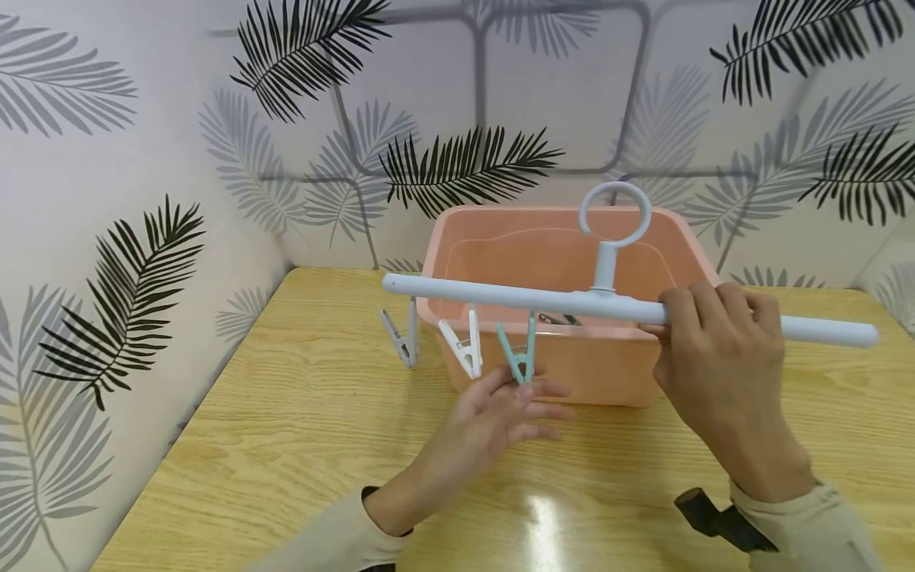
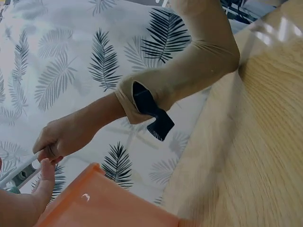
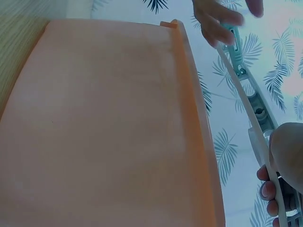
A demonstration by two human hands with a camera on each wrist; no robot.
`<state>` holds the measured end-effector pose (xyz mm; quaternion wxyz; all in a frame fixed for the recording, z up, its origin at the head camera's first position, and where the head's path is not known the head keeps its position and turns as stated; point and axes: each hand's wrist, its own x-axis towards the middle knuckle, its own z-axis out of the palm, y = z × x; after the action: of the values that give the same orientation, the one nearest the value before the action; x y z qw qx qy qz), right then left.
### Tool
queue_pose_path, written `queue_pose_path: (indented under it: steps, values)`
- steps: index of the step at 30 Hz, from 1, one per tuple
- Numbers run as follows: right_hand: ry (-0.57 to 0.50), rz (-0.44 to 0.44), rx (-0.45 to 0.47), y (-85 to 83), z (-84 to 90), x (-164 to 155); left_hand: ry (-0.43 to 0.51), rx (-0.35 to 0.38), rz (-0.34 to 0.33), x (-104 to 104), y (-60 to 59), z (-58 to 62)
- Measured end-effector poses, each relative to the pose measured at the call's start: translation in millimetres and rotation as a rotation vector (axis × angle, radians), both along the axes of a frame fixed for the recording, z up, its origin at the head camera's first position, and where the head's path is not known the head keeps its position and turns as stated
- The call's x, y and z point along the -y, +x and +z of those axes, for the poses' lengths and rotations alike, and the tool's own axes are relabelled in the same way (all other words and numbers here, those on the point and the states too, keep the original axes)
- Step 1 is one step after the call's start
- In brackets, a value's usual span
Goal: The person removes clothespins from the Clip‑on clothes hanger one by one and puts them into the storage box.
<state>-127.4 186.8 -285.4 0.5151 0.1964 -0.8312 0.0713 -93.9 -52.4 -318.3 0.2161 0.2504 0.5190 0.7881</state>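
Hanger bar [image 1: 543,300] over tub rim [image 1: 536,326], hands apart

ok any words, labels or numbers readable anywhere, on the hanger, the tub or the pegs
None can be read.
Hanger bar: plain, no print visible.
Tub: plain, no label visible.
Pegs, such as the teal one: no marks visible.
Wall: only a leaf pattern, no text.

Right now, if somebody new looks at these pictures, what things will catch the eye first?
First, the pale clip hanger bar held level above the wooden table, gripped by the right hand. Then the teal clip hanging from it, which the left hand touches with its fingertips, beside two white clips. Behind them stands a pink plastic tub against leaf-patterned walls.
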Motion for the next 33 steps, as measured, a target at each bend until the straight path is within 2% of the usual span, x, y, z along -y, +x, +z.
queue_pose_path:
  steps: [4,7,11,14,20,23,29,33]
  values:
    - [0.000,0.004,0.019,0.3,-3.0,1.2,0.114,0.085,0.052,-6.7,-2.1,4.1]
    - [0.002,0.001,0.029,0.3,-5.5,2.0,0.154,0.099,0.091,-10.6,-3.8,5.8]
    - [0.008,-0.005,0.041,0.2,-8.6,3.5,0.206,0.075,0.160,-15.1,-8.0,5.9]
    - [0.011,-0.004,0.039,0.2,-9.7,4.7,0.192,0.026,0.215,-15.7,-12.0,5.1]
    - [0.061,-0.008,0.083,1.8,-7.8,4.7,0.063,-0.146,0.275,-10.3,-22.8,5.9]
    - [0.076,-0.005,0.101,2.8,-6.6,3.7,-0.048,-0.254,0.299,-5.5,-24.0,9.7]
    - [0.014,0.042,0.068,1.9,-6.6,2.8,-0.413,-0.598,0.476,4.8,-19.2,22.9]
    - [0.018,0.054,0.080,3.1,-7.1,3.6,-0.571,-0.815,0.593,8.6,-15.3,28.2]
